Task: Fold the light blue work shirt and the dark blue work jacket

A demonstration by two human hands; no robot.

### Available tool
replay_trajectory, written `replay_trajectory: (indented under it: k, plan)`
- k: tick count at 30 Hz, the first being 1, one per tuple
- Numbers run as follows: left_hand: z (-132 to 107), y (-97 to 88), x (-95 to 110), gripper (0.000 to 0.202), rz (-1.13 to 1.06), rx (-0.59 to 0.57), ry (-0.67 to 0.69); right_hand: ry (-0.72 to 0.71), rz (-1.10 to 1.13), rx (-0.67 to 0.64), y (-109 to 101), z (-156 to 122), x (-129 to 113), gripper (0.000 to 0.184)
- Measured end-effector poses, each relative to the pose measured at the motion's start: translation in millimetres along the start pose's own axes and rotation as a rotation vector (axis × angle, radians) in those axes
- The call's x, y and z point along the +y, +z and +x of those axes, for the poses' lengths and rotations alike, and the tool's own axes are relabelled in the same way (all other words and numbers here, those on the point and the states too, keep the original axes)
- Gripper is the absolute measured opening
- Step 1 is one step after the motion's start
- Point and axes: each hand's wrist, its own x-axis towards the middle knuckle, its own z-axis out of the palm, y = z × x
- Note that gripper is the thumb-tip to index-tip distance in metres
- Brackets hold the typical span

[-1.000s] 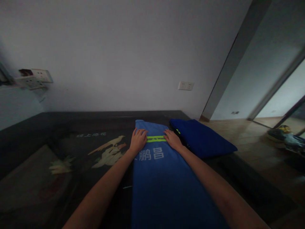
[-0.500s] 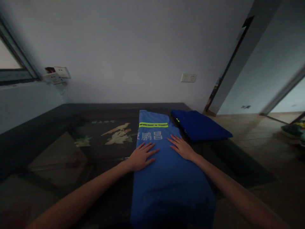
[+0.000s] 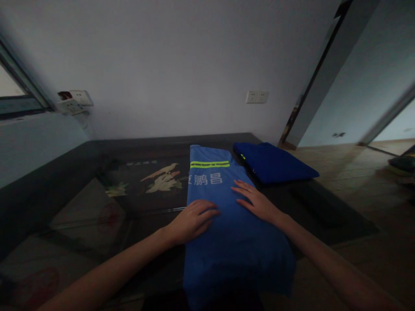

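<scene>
A light blue garment [image 3: 223, 242] lies lengthwise on a dark glossy table [image 3: 136, 149], with a yellow-green stripe and white lettering across its far part. Its near end hangs over the table's front edge. My left hand [image 3: 193, 220] rests at the garment's left edge, fingers apart and slightly bent. Over on the right side, my right hand [image 3: 256, 201] lies on the cloth with its fingers spread. Neither hand grips the fabric. Just beyond my right hand sits a folded darker blue garment [image 3: 275, 162].
Bird-and-flower artwork [image 3: 164, 177] decorates the tabletop to the left. A pale wall [image 3: 168, 77] with a double socket [image 3: 257, 96] stands behind the table. More sockets [image 3: 76, 101] are by the window at left. Tiled floor [image 3: 343, 164] extends on the right.
My left hand has drawn slightly toward me and its fingers have bent more. My right hand has shifted a little to the right. The view has tilted slightly.
</scene>
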Motion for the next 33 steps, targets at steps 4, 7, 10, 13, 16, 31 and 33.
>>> replay_trajectory:
  k: [4, 7, 10, 13, 16, 31, 33]
  plan:
    - [-14, 4.5, 26, 0.055, -0.034, -0.151, 0.009, -0.080, 0.049, -0.169, -3, -29, -36, 0.051]
    - [-20, 13.7, 33, 0.057, -0.046, -0.232, 0.015, -0.066, 0.025, -0.264, 7, -44, -41, 0.051]
    - [-20, 16.5, 33, 0.054, -0.055, -0.251, -0.002, -0.044, 0.013, -0.245, 14, -50, -36, 0.049]
    - [-21, 7.0, 34, 0.052, -0.093, -0.254, 0.016, -0.036, 0.051, -0.173, 13, -52, -34, 0.046]
    - [-29, -11.0, 40, 0.055, -0.189, -0.302, 0.124, -0.024, 0.101, -0.124, 8, -59, -35, 0.042]
    - [-81, 23.4, 65, 0.068, 0.201, -0.157, 0.074, -0.021, -0.274, -0.113, -30, -172, 5, 0.072]
    - [-80, 23.8, 65, 0.065, 0.199, -0.147, 0.100, -0.048, -0.325, -0.102, -22, -165, 7, 0.076]
